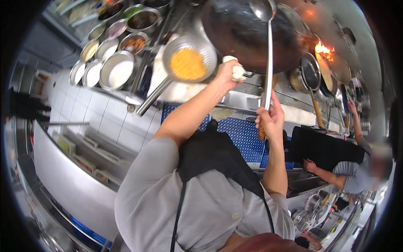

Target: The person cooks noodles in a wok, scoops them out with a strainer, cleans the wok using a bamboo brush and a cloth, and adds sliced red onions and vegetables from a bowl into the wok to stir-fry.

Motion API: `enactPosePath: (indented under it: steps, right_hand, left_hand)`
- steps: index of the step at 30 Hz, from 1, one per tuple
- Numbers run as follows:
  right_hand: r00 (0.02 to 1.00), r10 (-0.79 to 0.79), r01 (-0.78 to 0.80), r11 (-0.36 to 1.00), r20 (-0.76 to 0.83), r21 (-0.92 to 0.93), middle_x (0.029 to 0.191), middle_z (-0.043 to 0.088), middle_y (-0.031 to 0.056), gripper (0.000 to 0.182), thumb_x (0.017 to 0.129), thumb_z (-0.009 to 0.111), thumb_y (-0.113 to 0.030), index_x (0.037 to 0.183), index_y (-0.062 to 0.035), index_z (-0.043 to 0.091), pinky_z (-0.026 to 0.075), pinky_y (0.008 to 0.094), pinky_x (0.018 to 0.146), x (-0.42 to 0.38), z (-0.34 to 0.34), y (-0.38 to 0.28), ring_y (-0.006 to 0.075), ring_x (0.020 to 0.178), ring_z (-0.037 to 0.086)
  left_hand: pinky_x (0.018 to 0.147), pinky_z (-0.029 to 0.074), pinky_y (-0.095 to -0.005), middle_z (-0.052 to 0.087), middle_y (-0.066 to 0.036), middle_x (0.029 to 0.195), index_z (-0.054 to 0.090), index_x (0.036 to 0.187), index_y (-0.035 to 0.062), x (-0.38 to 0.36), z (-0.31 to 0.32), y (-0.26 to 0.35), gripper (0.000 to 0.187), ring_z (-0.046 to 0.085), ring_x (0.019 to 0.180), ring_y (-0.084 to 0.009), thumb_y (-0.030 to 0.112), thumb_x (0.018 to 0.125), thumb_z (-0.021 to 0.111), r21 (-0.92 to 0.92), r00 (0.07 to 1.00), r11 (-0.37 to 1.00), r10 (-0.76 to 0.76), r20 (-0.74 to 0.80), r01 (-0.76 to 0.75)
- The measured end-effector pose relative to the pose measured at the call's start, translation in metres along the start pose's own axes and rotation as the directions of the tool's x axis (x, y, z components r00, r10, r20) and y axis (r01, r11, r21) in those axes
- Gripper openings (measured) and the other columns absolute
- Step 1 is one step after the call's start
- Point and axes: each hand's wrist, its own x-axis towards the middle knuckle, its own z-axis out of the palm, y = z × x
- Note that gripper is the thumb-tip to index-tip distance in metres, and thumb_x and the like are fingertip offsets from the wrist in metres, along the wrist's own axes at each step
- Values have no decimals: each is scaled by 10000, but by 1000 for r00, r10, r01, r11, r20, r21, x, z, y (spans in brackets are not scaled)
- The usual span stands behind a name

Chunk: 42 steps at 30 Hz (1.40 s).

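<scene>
"Wok [241, 40]: dark, beyond the front edge of the worktop [180, 90], its far rim cut off above. The left grip [227, 74] is closed on a pale cloth [237, 72] at the near rim; the right grip [273, 120] is wrapped round the ladle [269, 63], whose bowl appears over the wok's far side."

"What could go wrong?"

"A slipping cloth could expose the left fingers to hot metal. The strainer [210, 54] of yellow-orange food [187, 64] sits at the worktop's front edge, its handle [155, 95] jutting past; the left forearm [197, 105], close by, could knock it and spill the load."

"And what is unclear?"

"The cloth and fingers hide whatever they enclose; the short dark bar [248, 74] alongside may be the wok's handle. The wok's inside is too dark to judge, and whether the ladle touches it cannot be told."
</scene>
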Motion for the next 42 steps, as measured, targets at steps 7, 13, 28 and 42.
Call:
enactPosePath:
  steps: [7,13,28,42]
  right_hand:
    - [987,28,-32,999,-157,-23,652,563,5,627,888,615,-9,1480,-19,408,406,268,350,92,-83,-20,86,425,502]
    - [975,5,-42,986,-220,-162,626,540,28,582,877,599,-5,1433,31,433,409,294,350,250,-186,-45,121,423,508]
    - [965,175,-237,900,-193,-366,681,694,170,176,750,640,-121,676,26,702,521,381,535,554,-272,-7,243,573,677]
    - [848,-6,-530,-46,530,847,763,460,61,522,1002,397,-45,1442,120,171,462,263,445,442,-267,-52,140,541,487]
  left_hand:
    - [391,436,-361,613,-22,667,612,828,186,89,42,48,85,606,564,-217,262,846,579,165,995,985,69,-70,-57]
    - [403,410,-330,614,20,696,581,844,219,110,42,55,87,611,598,-187,305,853,571,235,984,971,82,-158,-43]
    - [658,543,-386,680,-35,912,626,1113,108,31,26,51,332,677,837,-196,255,846,757,411,942,875,321,-102,-254]
    - [877,525,-400,667,-226,1095,700,1073,1,-187,-136,107,637,662,1000,-352,472,649,764,890,855,-116,354,-378,441]
